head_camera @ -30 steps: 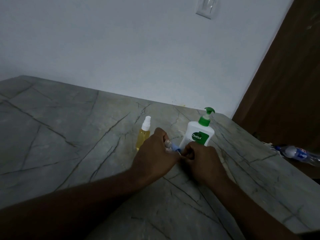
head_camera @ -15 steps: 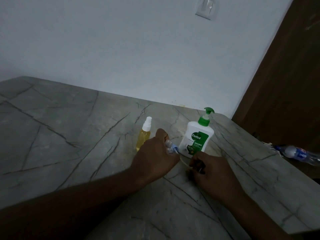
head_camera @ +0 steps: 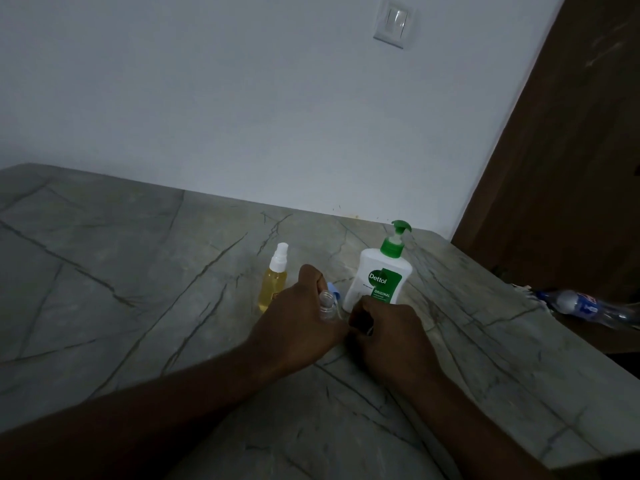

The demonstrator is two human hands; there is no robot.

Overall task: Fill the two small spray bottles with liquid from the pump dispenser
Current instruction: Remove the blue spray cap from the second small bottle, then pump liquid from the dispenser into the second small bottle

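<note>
On the grey veined tabletop (head_camera: pixel 138 306), the left grip (head_camera: pixel 298 323) wraps round a small clear spray bottle (head_camera: pixel 325 304), held upright with its neck open. Close against it, the right grip (head_camera: pixel 388 332) is curled, but in this dim light I cannot tell whether it pinches anything. Behind them stand a second spray bottle (head_camera: pixel 273 284), yellow-filled and capped white, and the white pump dispenser (head_camera: pixel 379 282). Farther right lies a plastic water bottle (head_camera: pixel 585 308).

We see a desk (head_camera: pixel 138 289) of smooth, grey-veined stone with a dull sheen. Toward its far right corner are a glossy white plastic pump dispenser (head_camera: pixel 377 282), a clear plastic spray bottle (head_camera: pixel 273 285) and a small clear plastic bottle (head_camera: pixel 325 306).
</note>
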